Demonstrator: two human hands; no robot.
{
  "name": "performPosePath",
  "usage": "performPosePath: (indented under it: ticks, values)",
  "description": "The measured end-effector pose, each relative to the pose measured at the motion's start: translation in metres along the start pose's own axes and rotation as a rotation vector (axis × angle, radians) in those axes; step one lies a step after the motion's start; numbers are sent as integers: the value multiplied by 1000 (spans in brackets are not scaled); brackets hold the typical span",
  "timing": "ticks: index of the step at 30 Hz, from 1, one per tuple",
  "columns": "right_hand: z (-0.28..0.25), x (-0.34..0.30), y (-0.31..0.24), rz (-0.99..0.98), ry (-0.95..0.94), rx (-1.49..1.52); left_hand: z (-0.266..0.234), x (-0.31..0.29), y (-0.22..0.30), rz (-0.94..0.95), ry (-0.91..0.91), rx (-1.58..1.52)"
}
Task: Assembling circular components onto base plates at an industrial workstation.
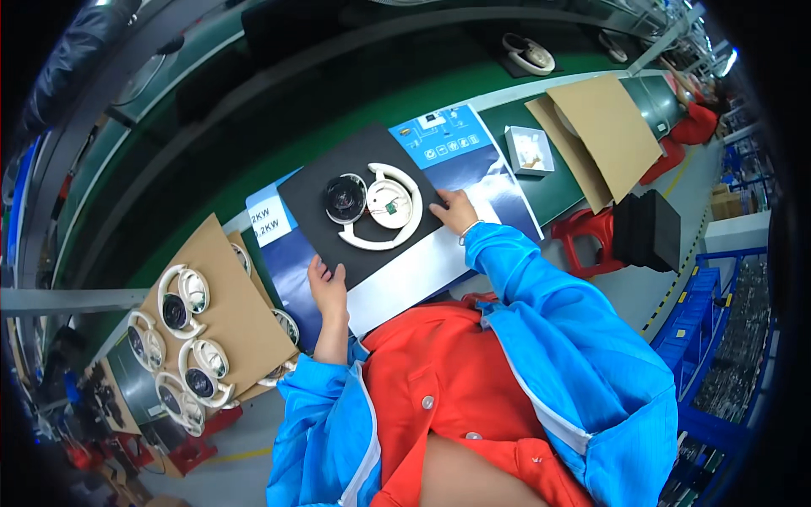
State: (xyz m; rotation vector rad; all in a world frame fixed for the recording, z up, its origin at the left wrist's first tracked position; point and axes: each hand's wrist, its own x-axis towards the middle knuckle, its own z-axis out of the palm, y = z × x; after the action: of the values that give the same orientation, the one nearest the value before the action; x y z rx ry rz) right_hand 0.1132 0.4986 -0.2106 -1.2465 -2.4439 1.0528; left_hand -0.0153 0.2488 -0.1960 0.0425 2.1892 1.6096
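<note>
A pair of white over-ear headphones (pixel 414 221) lies on a black foam mat (pixel 325 169) in front of me. One ear cup shows a dark round inside. The other is an open white shell (pixel 390 203) with a small green circuit board and thin wires. My left hand (pixel 328 286) is at the mat's near left edge, its fingers apart and nothing in them. At the mat's right edge rests my right hand (pixel 457 211), fingers stretched toward the headphones without touching them. Whether its fingertips press on the mat is hard to tell.
To the left, several white headphones (pixel 194 291) lie on a brown cardboard sheet (pixel 224 338). A small white box (pixel 530 150) and cardboard pieces (pixel 604 127) are at the right. Beyond the mat runs a green conveyor (pixel 321 110) bearing more headphones (pixel 528 55). A red stool (pixel 587 241) stands at right.
</note>
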Motion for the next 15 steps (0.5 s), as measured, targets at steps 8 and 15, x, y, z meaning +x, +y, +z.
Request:
performPosePath:
  ticks: [8, 15]
  values:
    - [-7, 8, 7, 209, -214, 300, -8, 26, -5, -212, 39, -344]
    - [-41, 3, -37, 447, -306, 1024, -4, 42, 21, -140, -28, -595]
